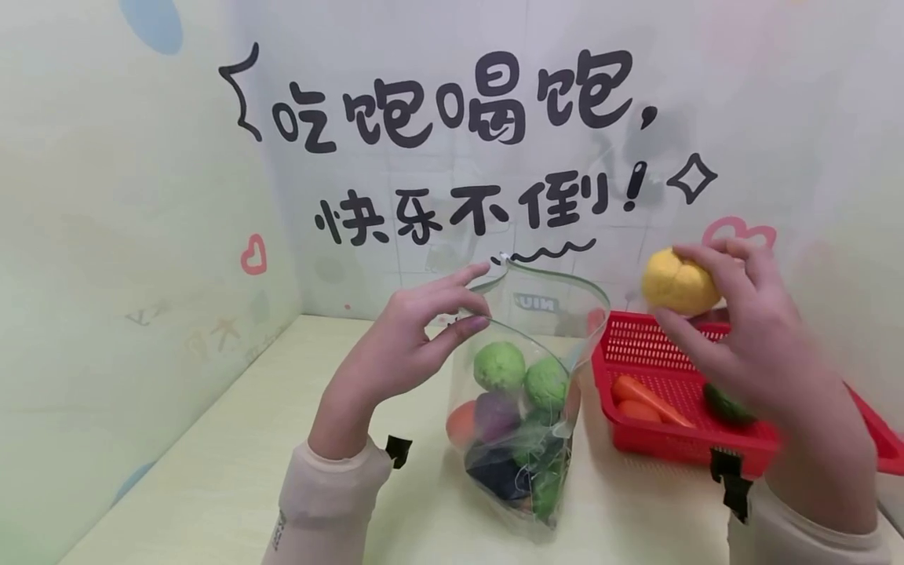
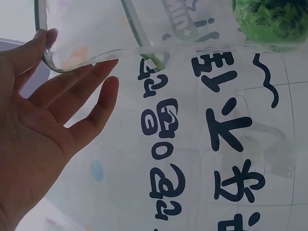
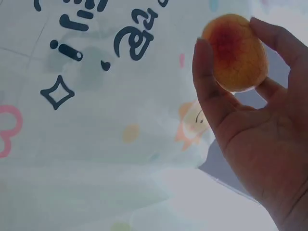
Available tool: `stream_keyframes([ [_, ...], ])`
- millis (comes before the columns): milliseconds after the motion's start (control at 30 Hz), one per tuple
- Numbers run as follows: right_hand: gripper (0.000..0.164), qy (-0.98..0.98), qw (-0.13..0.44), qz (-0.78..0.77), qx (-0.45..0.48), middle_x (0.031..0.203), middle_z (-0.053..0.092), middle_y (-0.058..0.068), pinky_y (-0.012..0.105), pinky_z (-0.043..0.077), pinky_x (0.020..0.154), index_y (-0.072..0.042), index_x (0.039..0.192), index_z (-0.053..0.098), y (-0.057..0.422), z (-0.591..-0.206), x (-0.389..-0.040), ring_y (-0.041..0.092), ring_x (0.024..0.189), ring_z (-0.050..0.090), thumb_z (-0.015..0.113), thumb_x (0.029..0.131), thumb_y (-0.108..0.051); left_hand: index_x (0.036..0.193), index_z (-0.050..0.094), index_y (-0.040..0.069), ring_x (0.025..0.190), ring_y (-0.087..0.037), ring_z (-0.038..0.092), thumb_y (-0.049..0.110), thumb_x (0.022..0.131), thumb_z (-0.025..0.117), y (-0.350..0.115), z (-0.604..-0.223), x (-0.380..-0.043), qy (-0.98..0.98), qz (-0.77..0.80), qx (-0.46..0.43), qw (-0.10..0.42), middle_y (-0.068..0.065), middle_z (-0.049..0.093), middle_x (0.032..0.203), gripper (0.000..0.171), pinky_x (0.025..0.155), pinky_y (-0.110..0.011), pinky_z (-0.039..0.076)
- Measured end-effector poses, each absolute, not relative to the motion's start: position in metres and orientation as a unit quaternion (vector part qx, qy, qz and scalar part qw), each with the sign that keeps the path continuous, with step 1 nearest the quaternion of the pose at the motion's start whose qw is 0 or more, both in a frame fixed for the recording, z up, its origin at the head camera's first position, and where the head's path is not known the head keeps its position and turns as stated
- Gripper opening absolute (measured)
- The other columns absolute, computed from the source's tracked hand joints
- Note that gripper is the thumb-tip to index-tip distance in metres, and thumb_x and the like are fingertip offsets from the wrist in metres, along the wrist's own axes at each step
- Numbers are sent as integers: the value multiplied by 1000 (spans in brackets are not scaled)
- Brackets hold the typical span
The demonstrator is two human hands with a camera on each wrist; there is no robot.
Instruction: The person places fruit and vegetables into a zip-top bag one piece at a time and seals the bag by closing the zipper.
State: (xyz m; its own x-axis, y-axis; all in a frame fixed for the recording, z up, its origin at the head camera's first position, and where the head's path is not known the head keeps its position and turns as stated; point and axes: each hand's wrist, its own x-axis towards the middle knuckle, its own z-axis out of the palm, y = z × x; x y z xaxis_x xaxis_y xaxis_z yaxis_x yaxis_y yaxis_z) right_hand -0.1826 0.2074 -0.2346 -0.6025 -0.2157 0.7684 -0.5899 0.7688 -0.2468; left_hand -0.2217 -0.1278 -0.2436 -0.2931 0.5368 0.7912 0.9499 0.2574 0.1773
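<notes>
A yellow-orange peach (image 1: 679, 282) with a reddish patch (image 3: 226, 43) is pinched between the thumb and fingers of my right hand (image 1: 766, 337), up over the red basket. My left hand (image 1: 402, 345) holds the rim of a clear zip bag (image 1: 537, 294) at its left side, and the bag's mouth gapes. Inside the bag are two round green vegetables (image 1: 499, 366), a purple piece (image 1: 497, 416), an orange-red one (image 1: 461, 424) and dark and green items lower down, blurred by the plastic. The left wrist view shows the bag's edge (image 2: 91, 62) by my fingers.
A red plastic basket (image 1: 678, 447) stands right of the bag. In it lie carrots (image 1: 653, 400) and a dark green vegetable (image 1: 727, 404), partly behind my right hand. A pale table (image 1: 247, 471) lies underneath; a wall with printed lettering (image 1: 452, 173) rises behind.
</notes>
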Motion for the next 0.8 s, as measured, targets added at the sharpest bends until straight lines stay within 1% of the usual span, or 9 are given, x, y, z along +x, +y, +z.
stream_keyframes([
  [33,76,-843,410,248,246,129,40,15,-3,38,75,-9,138,50,201,-232,-180,23,109,46,81,70,3,89,66,8,130,-21,44,4,90,65,-128,-243,-221,-728,-334,-511,312,-2,69,105,5,105,-37,41],
  [167,72,-792,458,285,287,136,41,14,4,41,87,-5,139,49,178,-229,-171,17,121,41,75,72,6,88,66,9,129,-21,45,2,89,66,-126,-242,-218,-726,-330,-513,318,-3,69,108,7,106,-36,40],
  [267,52,-763,462,296,342,137,41,19,12,41,95,0,137,49,161,-231,-168,23,120,43,66,89,-14,87,66,8,128,-21,46,1,88,66,-124,-242,-216,-724,-328,-517,317,-6,67,114,7,107,-35,39],
  [333,54,-764,436,285,381,139,38,21,20,44,95,1,137,49,153,-234,-168,24,116,46,58,96,-33,88,66,8,128,-21,46,1,88,67,-122,-242,-216,-721,-329,-522,316,-7,67,115,8,107,-35,38],
  [433,64,-785,387,249,415,143,35,18,34,50,87,-5,138,50,142,-240,-169,25,115,47,49,95,-54,87,66,8,127,-20,47,0,87,67,-121,-242,-215,-718,-330,-522,319,-5,67,113,8,106,-34,39],
  [533,63,-808,355,204,425,142,39,11,53,45,91,-17,137,53,136,-244,-169,23,118,45,57,88,-57,87,66,8,126,-20,49,-1,86,68,-121,-242,-215,-715,-333,-521,326,-4,69,108,9,105,-34,40],
  [633,60,-812,363,160,428,131,53,6,65,28,103,-22,130,61,132,-247,-171,21,117,47,68,80,-53,86,66,6,124,-20,50,-1,86,69,-120,-242,-215,-708,-335,-525,332,-4,69,107,8,104,-34,42],
  [700,54,-813,372,142,426,119,62,2,69,17,106,-22,124,66,131,-249,-172,17,111,52,73,77,-48,86,66,6,124,-20,51,-1,86,68,-120,-241,-215,-705,-334,-528,335,-6,69,110,7,103,-33,42],
  [800,43,-813,364,149,429,106,69,-3,66,18,108,-18,115,71,132,-252,-174,14,104,57,77,77,-38,86,66,6,123,-20,52,-2,86,68,-119,-242,-215,-703,-333,-530,338,-8,67,113,8,102,-32,44],
])
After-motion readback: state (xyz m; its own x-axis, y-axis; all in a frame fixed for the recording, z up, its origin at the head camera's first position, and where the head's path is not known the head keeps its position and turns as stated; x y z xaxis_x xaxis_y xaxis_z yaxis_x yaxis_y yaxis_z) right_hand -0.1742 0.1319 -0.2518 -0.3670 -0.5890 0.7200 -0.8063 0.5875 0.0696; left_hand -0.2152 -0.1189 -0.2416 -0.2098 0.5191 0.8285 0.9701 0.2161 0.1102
